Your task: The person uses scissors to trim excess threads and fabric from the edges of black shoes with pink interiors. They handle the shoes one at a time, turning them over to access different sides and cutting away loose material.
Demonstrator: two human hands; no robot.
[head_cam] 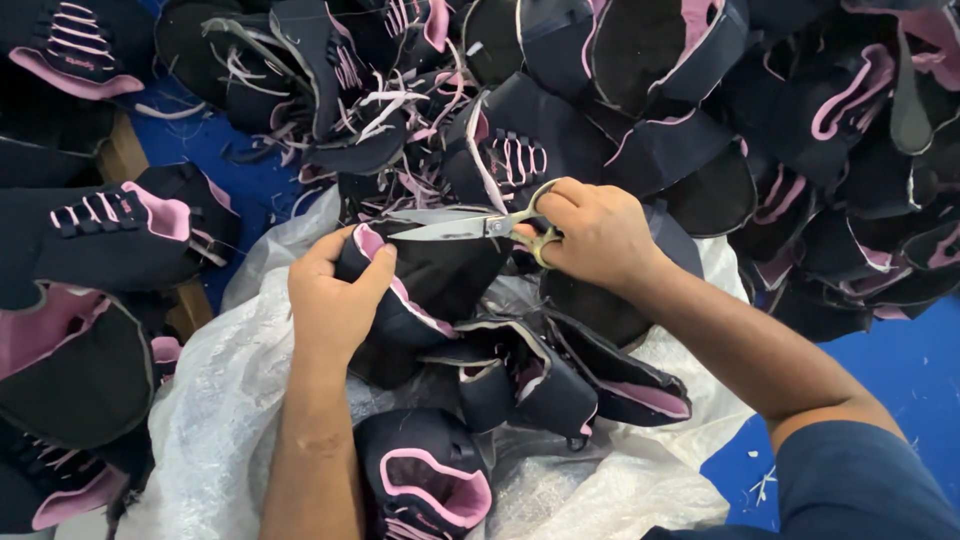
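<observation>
At centre frame the left hand (335,300) grips a dark shoe upper (425,285) with pink lining, while the right hand (590,232) works scissors (470,226), blades open at its edge. Below lies a clear plastic sheet (215,400); heaps of similar uppers (700,110) fill the top.

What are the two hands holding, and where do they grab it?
The right hand holds metal scissors by their yellowish finger loops. The left hand grips a black fabric shoe upper with pink lining at its pink-edged rim.
</observation>
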